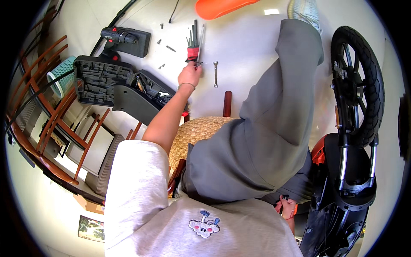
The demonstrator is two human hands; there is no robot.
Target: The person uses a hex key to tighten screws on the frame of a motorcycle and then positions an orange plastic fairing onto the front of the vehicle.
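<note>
My left hand [189, 76] reaches to the floor, fingers closed at the red holder [192, 54] of dark hex keys and the thin silver tool [201, 40] beside it; I cannot tell which it grips. A double-ended wrench [215, 75] lies just right of it. Small screws [162, 26] are scattered to the left. My right hand [287, 205], low at the right, is closed round a small black object [285, 198] beside the scooter.
An open black toolbox [93, 81], cordless drill [122, 35], teal basket [58, 75] and overturned wooden chair [55, 124] are left. An orange piece [220, 7] is above. A woven stool [186, 130] is under me. The scooter's wheel [372, 85] stands at the right.
</note>
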